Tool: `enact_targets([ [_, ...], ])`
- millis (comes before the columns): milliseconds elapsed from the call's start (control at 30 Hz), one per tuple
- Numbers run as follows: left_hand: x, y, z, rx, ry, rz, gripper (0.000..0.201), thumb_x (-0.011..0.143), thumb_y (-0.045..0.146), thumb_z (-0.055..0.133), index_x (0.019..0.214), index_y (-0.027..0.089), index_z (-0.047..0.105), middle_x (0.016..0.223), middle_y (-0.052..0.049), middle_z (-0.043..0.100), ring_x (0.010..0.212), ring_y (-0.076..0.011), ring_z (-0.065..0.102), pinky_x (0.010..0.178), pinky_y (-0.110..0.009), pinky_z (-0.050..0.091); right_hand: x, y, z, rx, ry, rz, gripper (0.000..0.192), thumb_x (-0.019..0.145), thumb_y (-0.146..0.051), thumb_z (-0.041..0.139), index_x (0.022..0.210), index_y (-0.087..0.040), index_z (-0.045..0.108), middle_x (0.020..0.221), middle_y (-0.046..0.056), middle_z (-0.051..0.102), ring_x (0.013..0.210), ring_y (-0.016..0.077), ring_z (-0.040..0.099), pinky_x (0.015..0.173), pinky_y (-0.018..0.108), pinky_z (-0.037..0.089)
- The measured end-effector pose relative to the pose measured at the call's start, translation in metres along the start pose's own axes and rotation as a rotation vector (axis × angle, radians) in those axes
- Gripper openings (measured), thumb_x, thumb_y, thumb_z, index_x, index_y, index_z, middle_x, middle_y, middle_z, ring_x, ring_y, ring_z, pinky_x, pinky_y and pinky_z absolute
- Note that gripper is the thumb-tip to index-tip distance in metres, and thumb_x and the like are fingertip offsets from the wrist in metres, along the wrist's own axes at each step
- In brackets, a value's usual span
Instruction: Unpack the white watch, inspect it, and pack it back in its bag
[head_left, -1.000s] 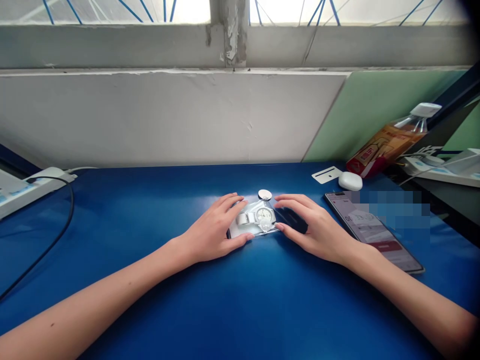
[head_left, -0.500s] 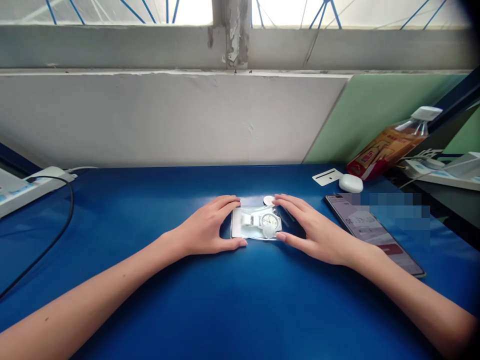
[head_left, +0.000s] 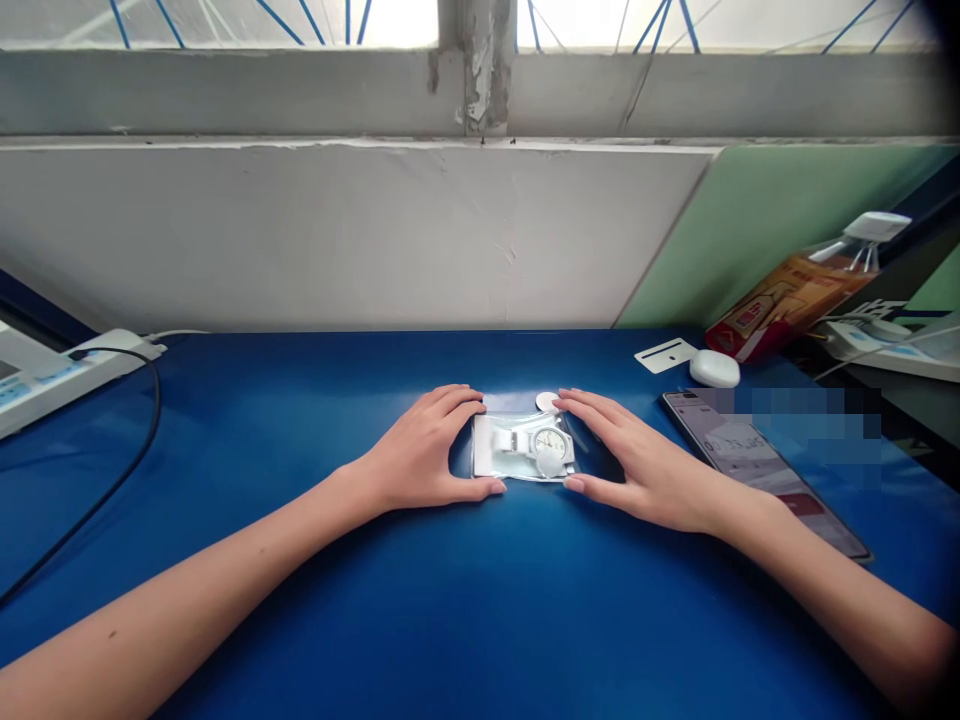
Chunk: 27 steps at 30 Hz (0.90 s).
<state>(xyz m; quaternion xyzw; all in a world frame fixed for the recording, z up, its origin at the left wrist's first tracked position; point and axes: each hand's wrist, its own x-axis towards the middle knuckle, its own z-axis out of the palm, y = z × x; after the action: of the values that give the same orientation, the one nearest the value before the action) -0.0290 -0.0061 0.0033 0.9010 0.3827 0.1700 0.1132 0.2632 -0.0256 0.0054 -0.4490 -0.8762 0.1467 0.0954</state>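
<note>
Fingers (head_left: 457, 405) of both hands flank bagged watch (head_left: 525, 447); touching its ends

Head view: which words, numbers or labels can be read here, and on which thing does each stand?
Nothing can be read for certain.
Bottle label: red and orange print, too blurred.
Phone screen: text too small, partly pixelated.
Watch dial, inside the clear bag: markings too small.
White card: dark marks, not legible.
</note>
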Motion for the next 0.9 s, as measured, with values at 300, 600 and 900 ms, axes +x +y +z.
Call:
enact_targets([
  [300, 0.0002, -0.0011, 0.0011, -0.018, 0.014, 0.014, 0.079, 0.07, 0.065, 0.068, 0.13, 0.014, 0.053, 0.136, -0.016, 0.053, 0.13, -0.0358, 0.043, 0.108, -0.052, 0.037, 0.0014, -0.0014, -0.0003, 0.003, 0.022, -0.029, 0.075, 0.088, -0.055, 0.052, 0.149, -0.022, 0.026, 0.154, 0.014, 0.032, 0.142, 0.0337, 0.028, 0.111, 0.054, 0.034],
  [600, -0.0001, -0.0008, 0.0016, 0.004, -0.005, 0.013, 0.079, 0.073, 0.065, 0.066, 0.131, 0.013, 0.051, 0.137, -0.016, 0.052, 0.132, -0.0346, 0.041, 0.109, -0.05, 0.036, -0.0002, 0.0, 0.0004, -0.01, 0.023, -0.043, 0.074, 0.089, -0.054, 0.051, 0.15, -0.022, 0.025, 0.155, 0.014, 0.031, 0.142, 0.0339, 0.027, 0.111, 0.054, 0.033],
  [900, -0.0002, -0.0016, 0.002, -0.018, 0.007, 0.015, 0.078, 0.073, 0.064, 0.067, 0.13, 0.014, 0.052, 0.137, -0.016, 0.053, 0.131, -0.0347, 0.042, 0.108, -0.05, 0.037, 0.0003, 0.0008, 0.001, -0.037, 0.007, -0.033, 0.076, 0.089, -0.055, 0.05, 0.151, -0.02, 0.023, 0.156, 0.014, 0.03, 0.143, 0.0338, 0.026, 0.111, 0.053, 0.034],
])
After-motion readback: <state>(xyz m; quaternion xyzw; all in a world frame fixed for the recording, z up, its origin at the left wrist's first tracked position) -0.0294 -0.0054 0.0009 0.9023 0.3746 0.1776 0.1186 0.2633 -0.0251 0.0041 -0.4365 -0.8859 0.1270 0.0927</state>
